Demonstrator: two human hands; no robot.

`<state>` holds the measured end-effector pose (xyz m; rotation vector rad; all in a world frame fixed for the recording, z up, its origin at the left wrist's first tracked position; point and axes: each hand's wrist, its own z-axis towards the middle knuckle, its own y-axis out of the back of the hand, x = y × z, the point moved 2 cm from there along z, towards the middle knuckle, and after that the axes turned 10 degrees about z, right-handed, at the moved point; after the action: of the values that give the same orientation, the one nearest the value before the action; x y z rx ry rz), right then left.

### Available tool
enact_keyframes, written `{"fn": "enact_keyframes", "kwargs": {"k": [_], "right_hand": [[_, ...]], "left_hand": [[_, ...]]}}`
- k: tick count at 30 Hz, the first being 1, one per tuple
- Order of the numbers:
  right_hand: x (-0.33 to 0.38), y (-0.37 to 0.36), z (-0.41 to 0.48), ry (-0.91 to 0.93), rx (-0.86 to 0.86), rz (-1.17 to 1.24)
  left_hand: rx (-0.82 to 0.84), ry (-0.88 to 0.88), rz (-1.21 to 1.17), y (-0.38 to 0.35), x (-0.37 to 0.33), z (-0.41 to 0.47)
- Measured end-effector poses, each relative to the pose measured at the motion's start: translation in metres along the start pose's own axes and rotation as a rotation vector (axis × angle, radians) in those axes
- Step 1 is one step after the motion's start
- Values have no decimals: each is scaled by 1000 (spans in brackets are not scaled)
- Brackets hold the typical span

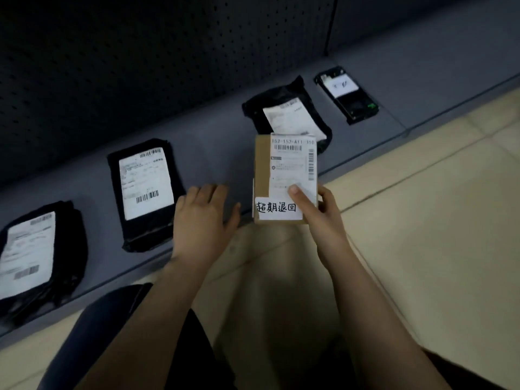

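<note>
My right hand (315,215) grips a small brown cardboard box (263,170) at its lower right corner, thumb on top over the white shipping label. A white sticker with handwritten characters (277,210) sits on the box's near end. The box hangs above the front edge of a low grey shelf (213,153). My left hand (204,212) hovers palm down with straight fingers over the shelf's front edge, left of the box, holding nothing.
Three black mailer bags with white labels lie on the shelf: one far left (36,257), one left of centre (146,192), one behind the box (289,114). A black handheld device (346,94) lies at the right. A perforated back panel (140,66) rises behind. Beige floor tiles (422,220) lie in front.
</note>
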<state>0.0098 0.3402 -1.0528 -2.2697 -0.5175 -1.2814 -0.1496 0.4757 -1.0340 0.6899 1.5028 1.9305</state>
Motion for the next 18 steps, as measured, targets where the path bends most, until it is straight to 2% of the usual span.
{"fn": "enact_keyframes", "kwargs": {"k": [8,18], "right_hand": [[47,22,-95,-210,-109,106],[193,61,-241,-139,-310,163]], "left_hand": [[121,-77,2,96,-32,-18],[121,-312,-101,285,-94,-3]]}}
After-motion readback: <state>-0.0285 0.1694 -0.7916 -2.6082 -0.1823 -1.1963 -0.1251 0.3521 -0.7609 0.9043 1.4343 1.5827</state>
